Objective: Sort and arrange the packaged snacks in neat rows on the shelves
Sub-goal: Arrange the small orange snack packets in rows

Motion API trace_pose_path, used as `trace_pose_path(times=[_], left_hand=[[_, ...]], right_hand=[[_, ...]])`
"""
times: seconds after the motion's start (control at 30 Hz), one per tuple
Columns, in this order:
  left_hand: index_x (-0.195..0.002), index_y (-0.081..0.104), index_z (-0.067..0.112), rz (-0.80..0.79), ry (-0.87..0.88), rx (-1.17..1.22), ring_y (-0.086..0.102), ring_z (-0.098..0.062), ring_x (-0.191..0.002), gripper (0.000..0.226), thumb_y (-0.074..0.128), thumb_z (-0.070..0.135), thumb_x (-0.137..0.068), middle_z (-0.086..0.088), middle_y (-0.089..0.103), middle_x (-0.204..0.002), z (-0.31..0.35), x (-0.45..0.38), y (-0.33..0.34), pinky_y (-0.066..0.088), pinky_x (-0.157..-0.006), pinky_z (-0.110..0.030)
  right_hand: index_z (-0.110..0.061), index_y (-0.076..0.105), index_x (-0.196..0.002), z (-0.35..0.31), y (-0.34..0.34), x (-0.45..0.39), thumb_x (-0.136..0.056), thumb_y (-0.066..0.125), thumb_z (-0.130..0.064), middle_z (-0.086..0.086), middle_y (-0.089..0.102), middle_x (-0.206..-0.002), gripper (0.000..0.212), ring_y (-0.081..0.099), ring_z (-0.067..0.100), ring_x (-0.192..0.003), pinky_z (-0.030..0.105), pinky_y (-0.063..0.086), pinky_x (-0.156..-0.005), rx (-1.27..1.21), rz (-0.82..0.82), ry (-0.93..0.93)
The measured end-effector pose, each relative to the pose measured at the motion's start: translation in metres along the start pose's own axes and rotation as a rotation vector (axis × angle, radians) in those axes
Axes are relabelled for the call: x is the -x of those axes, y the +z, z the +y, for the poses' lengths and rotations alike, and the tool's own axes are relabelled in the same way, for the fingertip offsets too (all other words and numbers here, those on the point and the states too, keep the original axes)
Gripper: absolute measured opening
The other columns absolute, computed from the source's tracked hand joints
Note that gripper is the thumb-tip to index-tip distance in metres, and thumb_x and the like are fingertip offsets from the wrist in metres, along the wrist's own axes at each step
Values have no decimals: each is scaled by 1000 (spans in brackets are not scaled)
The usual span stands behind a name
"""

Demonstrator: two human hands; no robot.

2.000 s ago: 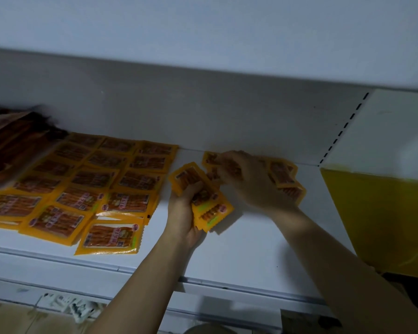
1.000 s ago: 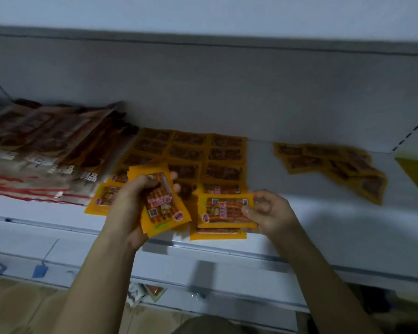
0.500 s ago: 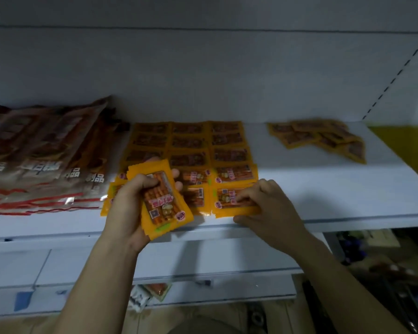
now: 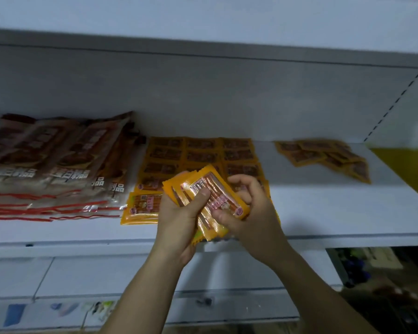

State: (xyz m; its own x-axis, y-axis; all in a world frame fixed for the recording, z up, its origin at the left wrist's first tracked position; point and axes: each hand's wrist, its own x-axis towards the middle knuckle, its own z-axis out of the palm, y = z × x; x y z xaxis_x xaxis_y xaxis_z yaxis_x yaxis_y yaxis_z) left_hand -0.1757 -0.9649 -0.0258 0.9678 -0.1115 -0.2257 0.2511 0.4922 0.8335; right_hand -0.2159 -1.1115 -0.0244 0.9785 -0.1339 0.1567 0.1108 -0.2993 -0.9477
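My left hand (image 4: 179, 213) grips a small stack of orange snack packets (image 4: 203, 196) above the front edge of the white shelf (image 4: 323, 213), thumb across the top one. My right hand (image 4: 251, 213) pinches the top packet of that stack at its lower right corner. Behind the hands, orange packets lie in neat rows (image 4: 200, 153) on the shelf, partly hidden by the stack. A loose, untidy heap of the same packets (image 4: 323, 157) lies at the back right of the shelf.
Large brown snack bags with red edges (image 4: 51, 165) lie overlapped on the shelf's left side. A yellow panel (image 4: 405, 169) closes the right end. The shelf above overhangs. Lower shelves and floor clutter show below.
My right hand has left the packet it laid at the front of the rows and has come back to the stack in my left hand, taking hold of the top packet.
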Motion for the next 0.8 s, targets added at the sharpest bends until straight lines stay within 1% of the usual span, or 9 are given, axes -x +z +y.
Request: trace_pose_path(times=[0.07, 0.17, 0.3, 0.43, 0.53, 0.6, 0.67, 0.7, 0.8], left_hand=[[-133, 58, 9, 22, 32, -24, 73, -38, -105, 48, 75, 4, -88, -18, 74, -115, -1, -2, -1, 62, -79, -48], [-130, 60, 9, -7, 16, -20, 73, -38, -106, 44, 74, 5, -87, -16, 75, -115, 0, -3, 1, 62, -83, -49], [-131, 59, 12, -77, -79, 57, 74, -36, -102, 49, 70, -1, -86, -18, 74, -117, 0, -6, 9, 64, -78, -52], [-131, 58, 11, 49, -61, 109, 75, -35, -99, 44, 65, -5, -91, -17, 75, -113, 5, -14, 4, 63, -68, -43], [-125, 62, 8, 166, 31, 125, 76, -31, -92, 31, 63, 0, -95, -17, 76, -109, 18, -28, -12, 63, -68, -40], [-117, 65, 10, 225, 42, 128, 76, -30, -90, 22, 62, 2, -97, -19, 76, -108, 28, -38, -23, 64, -73, -43], [-118, 66, 10, 241, 23, 148, 75, -34, -96, 21, 61, 5, -99, -21, 74, -112, 35, -46, -33, 62, -83, -49], [-122, 65, 9, 236, 2, 163, 73, -37, -101, 24, 61, 6, -99, -22, 74, -115, 39, -49, -36, 61, -87, -52], [-132, 62, 5, 199, -149, 169, 70, -43, -109, 35, 61, 9, -98, -27, 71, -120, 56, -58, -45, 59, -90, -58]], right_hand=[[-25, 58, -121, -3, 1, -5, -78, 86, -5, -15, 76, -92, 55, 75, 11, -80, 27, 61, -66, -73, 102, 72], [-9, 68, -105, -3, -4, -14, -78, 84, -1, 1, 79, -86, 33, 77, 20, -76, 30, 62, -62, -256, 144, 189], [-7, 67, -95, 2, -12, -31, -86, 81, -12, 7, 76, -78, 18, 64, 13, -52, 28, 52, -48, -192, 168, 198], [-10, 66, -102, 6, -17, -66, -93, 74, -17, 9, 73, -76, 14, 56, 16, -43, 38, 51, -48, -91, 158, 178], [-14, 66, -106, 10, -15, -112, -96, 70, -16, 10, 71, -88, 11, 67, 20, -63, 42, 55, -60, -20, 166, 125], [-18, 66, -107, 15, -8, -146, -94, 72, -18, -1, 68, -97, 15, 68, 18, -87, 31, 56, -72, 85, 138, 65], [-14, 64, -115, 19, 8, -185, -93, 74, -19, -4, 62, -106, 24, 62, 7, -82, 14, 51, -62, 145, 97, 75], [-12, 62, -119, 21, 18, -205, -92, 74, -19, -1, 61, -110, 30, 60, 5, -77, 12, 49, -56, 163, 81, 99], [-10, 59, -125, 28, 54, -259, -88, 79, -19, 9, 60, -119, 43, 60, 18, -85, 28, 51, -67, 227, 34, 209]])
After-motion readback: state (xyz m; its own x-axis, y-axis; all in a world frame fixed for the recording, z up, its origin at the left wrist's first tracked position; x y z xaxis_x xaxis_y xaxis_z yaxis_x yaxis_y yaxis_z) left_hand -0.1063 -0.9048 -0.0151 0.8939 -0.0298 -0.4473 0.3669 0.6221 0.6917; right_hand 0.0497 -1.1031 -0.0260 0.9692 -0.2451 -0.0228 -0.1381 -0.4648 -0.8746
